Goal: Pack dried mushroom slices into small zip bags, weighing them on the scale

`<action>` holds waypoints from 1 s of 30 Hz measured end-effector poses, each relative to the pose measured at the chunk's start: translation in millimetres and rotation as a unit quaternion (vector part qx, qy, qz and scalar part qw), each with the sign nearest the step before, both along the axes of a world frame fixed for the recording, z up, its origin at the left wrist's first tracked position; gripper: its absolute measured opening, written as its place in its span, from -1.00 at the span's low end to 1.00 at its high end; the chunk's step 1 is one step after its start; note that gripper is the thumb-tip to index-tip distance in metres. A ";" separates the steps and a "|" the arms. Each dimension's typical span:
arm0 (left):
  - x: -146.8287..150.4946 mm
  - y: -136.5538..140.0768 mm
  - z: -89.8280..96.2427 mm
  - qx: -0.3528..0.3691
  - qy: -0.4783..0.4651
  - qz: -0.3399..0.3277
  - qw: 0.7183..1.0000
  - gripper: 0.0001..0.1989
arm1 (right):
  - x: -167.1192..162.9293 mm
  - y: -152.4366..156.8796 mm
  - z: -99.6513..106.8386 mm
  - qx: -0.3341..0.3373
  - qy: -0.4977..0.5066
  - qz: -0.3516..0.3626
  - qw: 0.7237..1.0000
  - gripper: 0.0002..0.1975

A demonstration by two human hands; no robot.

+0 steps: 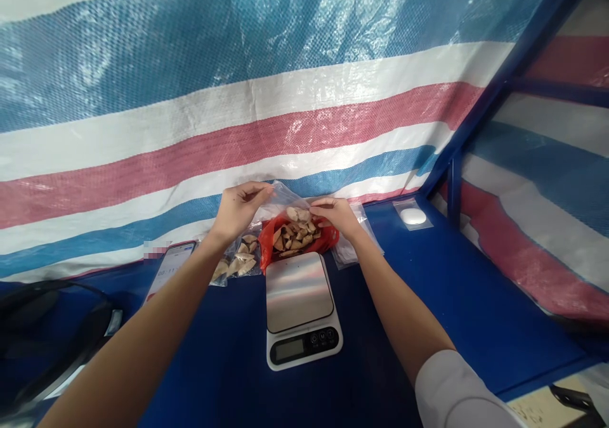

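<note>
A clear plastic bag (284, 197) is stretched between my hands, with a few pale dried slices at its lower end. My left hand (242, 205) pinches the bag's upper left corner. On the other side, my right hand (335, 215) grips its right edge, fingers closed. Just below the bag lies an open red plastic bag (267, 243) full of brownish dried slices (295, 236). In front of it stands a white kitchen scale (301, 301) with a bare metal plate and a blank-looking display. Left of the red bag are small clear bags of slices (240, 260).
Flat clear bags (346, 252) lie under my right forearm. A phone (172, 264) leans at the left, near a dark strap (85, 326). A white oval object (413, 218) sits at the right on the blue table (428, 276). Striped sheeting (238, 111) hangs behind.
</note>
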State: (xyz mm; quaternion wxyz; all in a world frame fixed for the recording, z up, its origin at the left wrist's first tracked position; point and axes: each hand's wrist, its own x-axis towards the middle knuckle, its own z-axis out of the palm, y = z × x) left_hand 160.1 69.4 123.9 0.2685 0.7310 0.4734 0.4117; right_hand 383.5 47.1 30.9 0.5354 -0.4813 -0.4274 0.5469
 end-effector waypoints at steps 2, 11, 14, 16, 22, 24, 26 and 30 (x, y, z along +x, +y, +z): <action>0.1 -0.1 -0.2 -0.002 0.003 0.001 1.000 -0.60 | 2.7 0.2 -0.3 0.012 -0.020 -0.013 1.000 -0.83; 0.2 1.0 -5.4 0.000 -0.008 -0.010 1.000 -0.58 | 7.5 -1.5 -4.1 0.025 0.007 0.042 0.999 -0.72; -1.0 2.7 -5.0 0.004 -0.017 -0.005 1.000 -0.58 | 6.7 -0.4 -6.4 0.024 0.005 0.043 0.999 -0.73; -0.9 3.0 -3.5 0.003 -0.024 -0.003 1.000 -0.60 | 5.9 1.7 -8.6 0.033 -0.002 0.030 0.999 -0.77; -0.1 2.2 -3.2 0.002 -0.047 0.001 0.999 -0.68 | 5.8 7.1 -15.1 0.089 -0.073 0.003 0.993 -0.82; -0.5 2.3 -6.0 -0.002 -0.046 -0.003 0.999 -0.68 | 6.0 7.9 -16.8 0.115 -0.120 -0.004 0.986 -0.82; -1.2 2.8 -9.2 -0.003 -0.044 -0.009 0.999 -0.66 | 5.8 8.4 -18.4 0.136 -0.156 -0.001 0.978 -0.79; -2.1 4.1 -13.1 -0.008 -0.049 -0.021 0.999 -0.63 | 5.2 8.7 -20.5 0.156 -0.190 0.022 0.969 -0.77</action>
